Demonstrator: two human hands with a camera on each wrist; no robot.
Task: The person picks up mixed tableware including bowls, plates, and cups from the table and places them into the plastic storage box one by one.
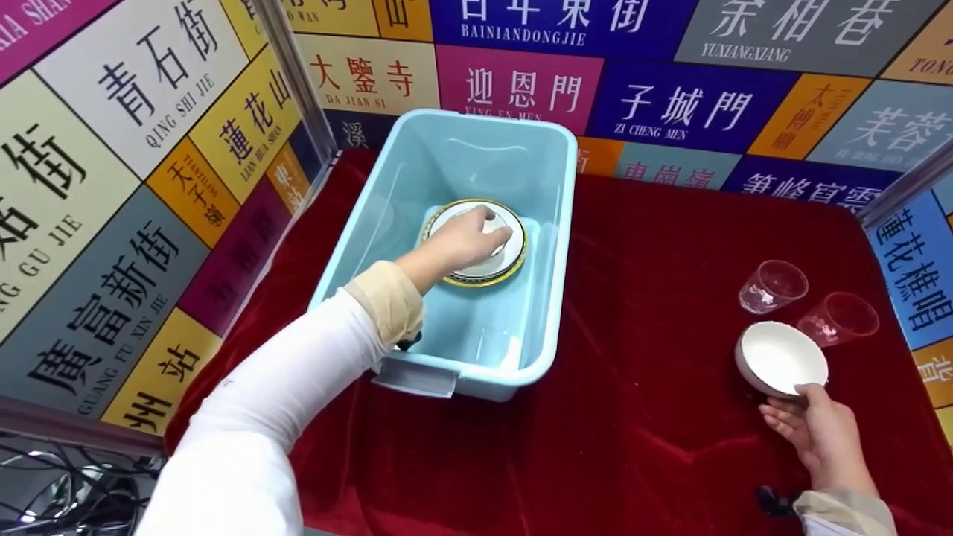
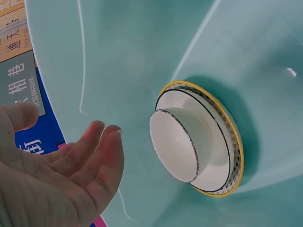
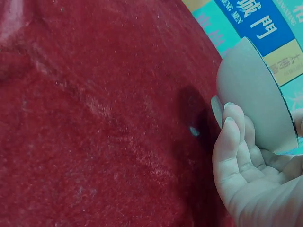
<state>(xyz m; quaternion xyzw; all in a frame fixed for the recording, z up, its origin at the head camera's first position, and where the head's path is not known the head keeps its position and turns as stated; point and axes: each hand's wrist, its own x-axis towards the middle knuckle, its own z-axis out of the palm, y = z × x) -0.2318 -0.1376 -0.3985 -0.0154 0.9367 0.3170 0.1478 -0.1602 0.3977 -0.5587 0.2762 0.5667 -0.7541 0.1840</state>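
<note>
Inside the light blue tub (image 1: 547,320), my left hand (image 1: 469,240) is over a small white cup-like bowl (image 2: 173,144), fingers loosely bent and apart from it in the left wrist view. That bowl sits on a white plate with a dark line (image 2: 220,158), which lies on a yellow-rimmed plate (image 2: 240,161) with a patterned border. On the right, my right hand (image 1: 823,432) grips a white bowl (image 1: 782,357), thumb at its rim and fingers under its side. The right wrist view shows this bowl (image 3: 251,90) tilted above the cloth, its foot showing.
Two clear glasses stand just beyond the right hand's bowl: one glass (image 1: 773,286) farther back, the other glass (image 1: 840,320) tilted. Dark red cloth (image 1: 648,298) covers the table. Sign-printed panels (image 1: 521,82) enclose the back and sides. Cables (image 1: 74,476) lie at lower left.
</note>
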